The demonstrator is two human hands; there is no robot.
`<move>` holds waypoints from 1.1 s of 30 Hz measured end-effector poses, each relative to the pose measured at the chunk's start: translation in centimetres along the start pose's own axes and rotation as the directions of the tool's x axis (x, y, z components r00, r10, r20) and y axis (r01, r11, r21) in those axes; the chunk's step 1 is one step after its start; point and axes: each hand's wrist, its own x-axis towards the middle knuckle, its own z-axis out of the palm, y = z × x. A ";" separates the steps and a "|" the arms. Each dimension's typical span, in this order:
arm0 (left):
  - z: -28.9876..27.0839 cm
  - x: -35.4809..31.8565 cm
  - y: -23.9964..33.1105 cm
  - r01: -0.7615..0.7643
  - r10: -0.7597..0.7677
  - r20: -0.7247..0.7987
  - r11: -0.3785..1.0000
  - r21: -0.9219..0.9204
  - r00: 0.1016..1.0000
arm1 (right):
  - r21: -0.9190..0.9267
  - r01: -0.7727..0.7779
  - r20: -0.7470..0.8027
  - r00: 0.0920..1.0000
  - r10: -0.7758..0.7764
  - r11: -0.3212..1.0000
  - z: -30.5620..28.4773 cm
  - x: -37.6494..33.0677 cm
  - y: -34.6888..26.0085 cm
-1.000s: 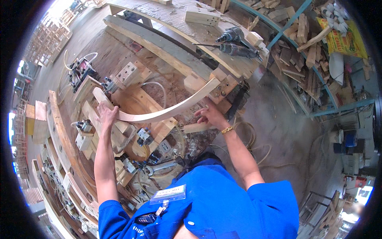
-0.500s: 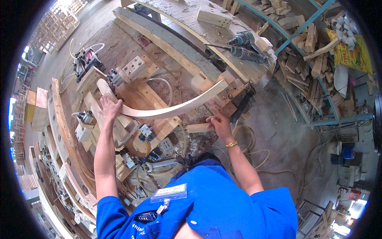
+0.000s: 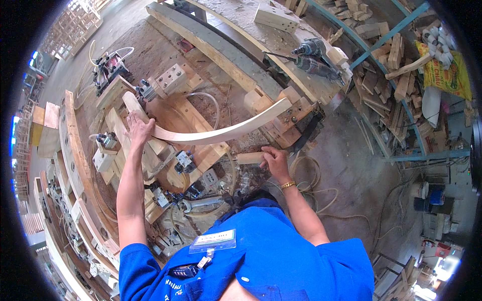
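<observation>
A long, pale curved wooden slat (image 3: 221, 136) lies across a wooden jig (image 3: 201, 159), bowed toward me. My left hand (image 3: 139, 129) is closed over its left part, thumb on the right side. My right hand (image 3: 275, 161) has its fingers curled round the right end of a short, handle-like wooden piece (image 3: 249, 158) below the slat. What that piece joins at its left end is hard to make out. The slat's right end meets wooden blocks (image 3: 296, 111) bolted to the jig. A pneumatic clamp (image 3: 146, 90) stands beyond the slat's left end.
Two power drills (image 3: 317, 62) lie on the bench (image 3: 288, 42) at the far right, near a drilled wooden block (image 3: 276, 18). Pale hoses (image 3: 306, 173) coil on the floor at right. Scrap wood (image 3: 394, 108) fills a blue-framed rack. More curved jigs (image 3: 75, 145) stand at left.
My right fingers have moved from loosely touching the short wooden piece to curling round its end. My left hand stays on the slat. The whole view has shifted slightly.
</observation>
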 end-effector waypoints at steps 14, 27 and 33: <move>-0.4 -0.3 0.4 0.049 -0.049 0.043 0.999 0.006 0.998 | -0.084 -0.003 0.006 1.000 0.004 0.996 0.0 -0.1 -0.6; -0.2 -0.2 0.2 0.007 -0.007 0.001 1.000 -0.002 1.000 | -0.108 0.019 0.024 1.000 -0.017 0.994 -0.1 0.1 -0.6; -0.3 -0.3 0.1 0.010 -0.010 0.019 1.000 -0.010 1.000 | -0.051 0.009 0.022 1.000 -0.008 0.999 0.0 0.1 -0.5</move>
